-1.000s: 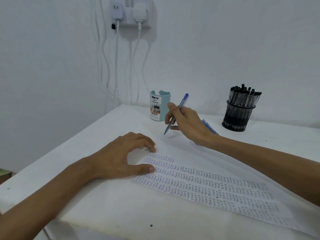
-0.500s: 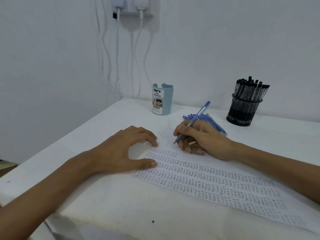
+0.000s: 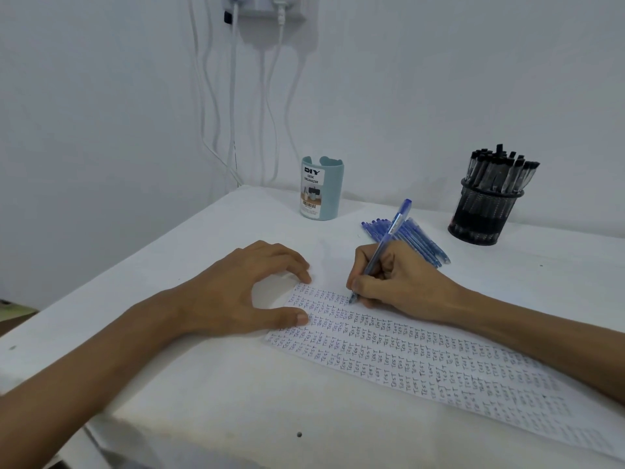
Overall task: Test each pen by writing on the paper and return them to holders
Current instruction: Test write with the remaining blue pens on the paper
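A white sheet of paper (image 3: 422, 363) covered with rows of small "TEST" words lies across the table. My right hand (image 3: 395, 279) grips a blue pen (image 3: 394, 231) in a writing hold, its tip touching the top row of writing. My left hand (image 3: 243, 289) rests on the paper's left end, thumb and fingertips pressing it down. A bunch of blue pens (image 3: 416, 240) lies on the table behind my right hand. A teal holder (image 3: 323, 189) labelled "DIY desk organizer" stands at the back. A black mesh holder (image 3: 485, 213) at the back right is full of black pens.
The white table (image 3: 209, 384) stands in a corner between white walls. White cables (image 3: 233, 113) hang from a wall socket above the teal holder. The table's left edge runs diagonally near my left forearm.
My right hand came down from in front of the teal holder with the blue pen and set its tip on the paper. My left hand stayed on the paper.
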`<state>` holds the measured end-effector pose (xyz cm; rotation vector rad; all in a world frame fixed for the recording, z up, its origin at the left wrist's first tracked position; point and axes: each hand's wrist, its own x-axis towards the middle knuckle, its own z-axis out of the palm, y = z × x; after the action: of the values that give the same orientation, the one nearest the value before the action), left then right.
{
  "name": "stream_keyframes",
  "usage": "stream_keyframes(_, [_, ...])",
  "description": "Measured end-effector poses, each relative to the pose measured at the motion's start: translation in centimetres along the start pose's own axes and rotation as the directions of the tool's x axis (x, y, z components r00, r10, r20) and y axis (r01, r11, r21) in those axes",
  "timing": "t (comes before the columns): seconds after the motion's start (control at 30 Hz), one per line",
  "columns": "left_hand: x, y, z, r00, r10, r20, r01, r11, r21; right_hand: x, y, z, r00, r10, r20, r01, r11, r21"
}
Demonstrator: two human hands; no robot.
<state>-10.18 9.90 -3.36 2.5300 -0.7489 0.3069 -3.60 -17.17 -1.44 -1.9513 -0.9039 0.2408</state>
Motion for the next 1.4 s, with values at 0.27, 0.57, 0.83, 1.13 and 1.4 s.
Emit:
stream_keyframes(0.27, [0.04,0.10,0.00,1.000,0.000,0.003,0.000,1.000,0.001,-0.07,-0.16,0.10,1.000,-0.013,0.002,0.013,1.000,-0.013])
stream_keyframes(0.57, [0.01,0.16,-0.11,1.000,-0.010,0.014,0.010,1.000,0.004,0.16,0.24,-0.05,1.000,0.020,-0.013,-0.020,1.000,0.002])
stream_keyframes(0.83, [-0.03,0.10,-0.05,1.000,-0.005,0.007,0.005,1.000,0.002,0.21,0.20,-0.07,1.000,0.023,-0.006,-0.024,0.999,-0.027])
stream_keyframes(1.13, [0.02,0.15,-0.02,1.000,-0.004,0.007,0.004,1.000,0.004,0.17,0.25,-0.11,1.000,0.023,-0.020,-0.023,0.999,-0.048])
stream_keyframes(1.4, [-0.03,0.21,-0.08,1.000,-0.011,0.018,0.011,1.000,0.003,0.19,0.37,-0.07,0.999,0.028,-0.042,-0.029,0.999,-0.037])
